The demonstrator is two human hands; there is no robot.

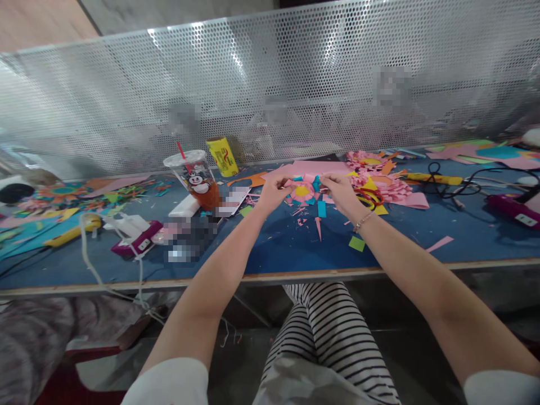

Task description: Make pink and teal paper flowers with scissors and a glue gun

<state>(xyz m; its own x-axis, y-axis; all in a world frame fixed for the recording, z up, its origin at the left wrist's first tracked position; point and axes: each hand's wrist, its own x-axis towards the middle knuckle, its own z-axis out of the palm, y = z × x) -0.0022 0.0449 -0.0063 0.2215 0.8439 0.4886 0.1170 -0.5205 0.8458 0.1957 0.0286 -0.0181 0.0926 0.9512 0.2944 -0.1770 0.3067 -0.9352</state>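
A paper flower (302, 192) with a yellow centre and pink and blue petals is held up over the blue table. My left hand (275, 193) pinches its left edge. On the opposite side, my right hand (337, 190) closes its fingers on the flower's blue and pink edge. Small pink paper scraps and a blue paper strip (322, 209) lie below it. Beside my right wrist are red-and-yellow handled scissors (369, 197), partly hidden by the hand. Finished-looking pink paper flowers (392, 187) sit just past them.
A lidded drink cup (198, 179) with a red straw and a yellow can-like container (223, 156) stand at the back left. Purple power strips (137, 238) and cables lie at both sides. A perforated metal screen (270, 84) rises behind the table (291, 253).
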